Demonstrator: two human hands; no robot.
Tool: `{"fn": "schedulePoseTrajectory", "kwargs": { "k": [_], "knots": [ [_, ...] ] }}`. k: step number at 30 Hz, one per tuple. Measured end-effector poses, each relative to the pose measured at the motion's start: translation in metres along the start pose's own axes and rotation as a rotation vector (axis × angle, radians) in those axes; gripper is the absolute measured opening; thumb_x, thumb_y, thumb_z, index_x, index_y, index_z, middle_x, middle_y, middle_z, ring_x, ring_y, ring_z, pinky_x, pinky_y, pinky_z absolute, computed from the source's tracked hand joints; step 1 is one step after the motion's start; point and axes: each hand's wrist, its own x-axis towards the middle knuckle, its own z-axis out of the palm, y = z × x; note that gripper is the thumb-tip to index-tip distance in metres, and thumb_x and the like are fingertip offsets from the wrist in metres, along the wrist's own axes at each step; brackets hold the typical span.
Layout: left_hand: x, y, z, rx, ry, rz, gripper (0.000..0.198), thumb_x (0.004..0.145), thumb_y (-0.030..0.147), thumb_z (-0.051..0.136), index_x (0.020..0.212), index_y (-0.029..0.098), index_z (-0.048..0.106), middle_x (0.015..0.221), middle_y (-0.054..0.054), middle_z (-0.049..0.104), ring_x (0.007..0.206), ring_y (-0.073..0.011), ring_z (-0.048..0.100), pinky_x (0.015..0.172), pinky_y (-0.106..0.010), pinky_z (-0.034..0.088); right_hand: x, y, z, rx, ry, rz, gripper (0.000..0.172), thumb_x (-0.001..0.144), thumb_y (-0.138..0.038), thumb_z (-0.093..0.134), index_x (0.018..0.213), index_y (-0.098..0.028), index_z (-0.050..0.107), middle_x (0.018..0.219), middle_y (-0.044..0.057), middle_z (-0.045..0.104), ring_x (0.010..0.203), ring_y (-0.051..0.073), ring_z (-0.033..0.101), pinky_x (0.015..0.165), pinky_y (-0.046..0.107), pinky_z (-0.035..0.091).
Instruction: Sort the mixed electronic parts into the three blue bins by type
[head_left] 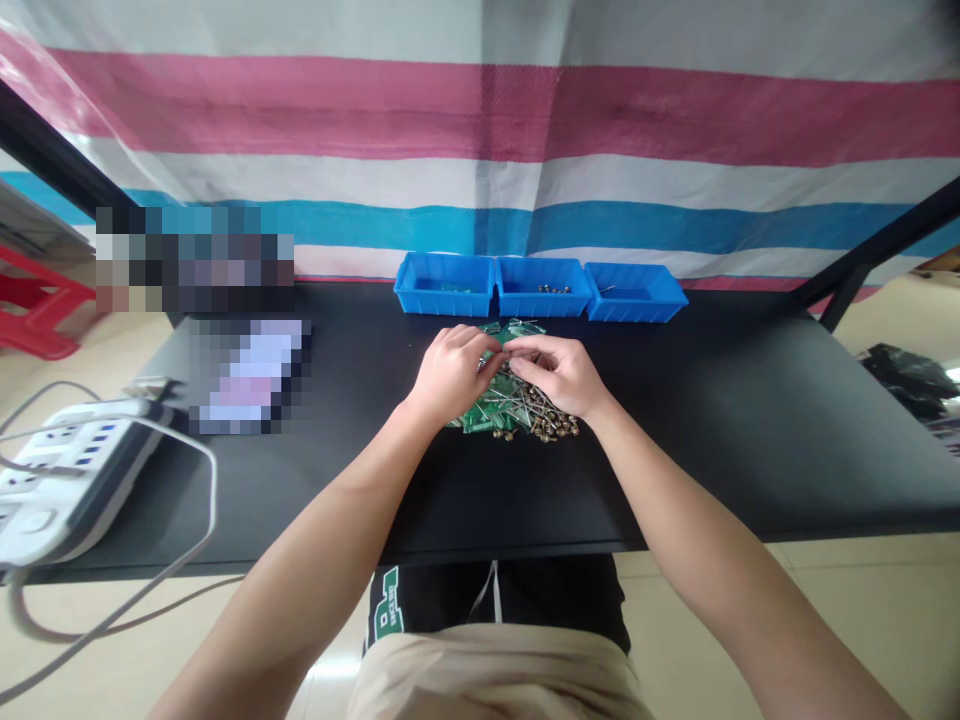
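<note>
Both hands were over the middle of the black table, set close together with their fingertips nearly meeting. The left hand had its fingers bent inward and closed in a pinch. The right hand was the same, with thumb and forefinger drawn together toward the left hand. Whatever was held between the fingertips was too small to make out.

Directly beneath the hands lay a pile of green pieces mixed with thin metal pins. Small brass parts were scattered along its near edge, just beside the right wrist.

Three blue bins stood in a row at the back of the table, touching one another. The left bin held a few green pieces, the middle bin held some brass parts, and the right bin held a pin or two.

A white power strip with its cable sat at the left corner, well apart from the hands. A striped tarp hung behind the table.
</note>
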Motion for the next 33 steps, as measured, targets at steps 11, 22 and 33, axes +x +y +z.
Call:
{"fn": "schedulePoseTrajectory", "kwargs": {
  "k": [11, 22, 33],
  "knots": [
    [-0.0003, -0.0038, 0.0026, -0.005, 0.025, -0.026, 0.024, 0.099, 0.036, 0.055, 0.089, 0.018, 0.068, 0.082, -0.006, 0.071, 0.079, -0.0198, 0.065, 0.073, -0.034, 0.048, -0.0025, -0.0027, -0.0029, 0.031, -0.053, 0.0, 0.035, 0.079, -0.037, 0.069, 0.108, -0.02, 0.077, 0.083, 0.002, 0.07, 0.051, 0.007, 0.044, 0.048, 0.024, 0.035],
    [0.0008, -0.0032, 0.0024, -0.007, 0.008, -0.058, 0.028, 0.1, 0.038, 0.053, 0.085, 0.018, 0.067, 0.079, -0.005, 0.071, 0.077, -0.0191, 0.066, 0.073, -0.034, 0.047, -0.0031, -0.0007, -0.0029, 0.006, -0.037, -0.002, 0.033, 0.08, -0.039, 0.068, 0.107, -0.021, 0.077, 0.081, 0.002, 0.07, 0.052, 0.008, 0.045, 0.05, 0.025, 0.038],
    [0.0007, -0.0029, 0.0029, -0.019, 0.013, -0.065, 0.019, 0.099, 0.032, 0.057, 0.09, 0.018, 0.066, 0.085, -0.007, 0.071, 0.081, -0.0207, 0.066, 0.073, -0.034, 0.047, -0.0006, 0.0017, -0.0031, 0.022, 0.003, -0.045, 0.033, 0.082, -0.037, 0.067, 0.107, -0.019, 0.077, 0.095, 0.007, 0.076, 0.074, 0.016, 0.064, 0.058, 0.028, 0.046]
  ]
}}
